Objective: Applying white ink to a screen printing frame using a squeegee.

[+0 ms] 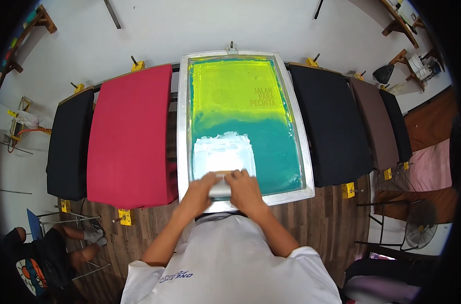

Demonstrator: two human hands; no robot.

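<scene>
A screen printing frame (183,126) with a pale metal rim lies before me. Its mesh is teal (271,147) across the near part and yellow-green (225,81) at the far end, where a design with lettering shows. White ink (223,154) covers a rough rectangle at the near left of the mesh. Close to the near rim, my left hand (197,191) and my right hand (245,190) are both closed on a squeegee (220,189), side by side. Its blade edge is hidden beneath my fingers.
Fabric-covered boards flank the frame: red (131,137) and black (70,147) on the left, black (332,126) and brown (375,121) on the right. Yellow clamps (125,217) stick out at their ends. A person (53,253) sits at the lower left. A fan (420,225) stands right.
</scene>
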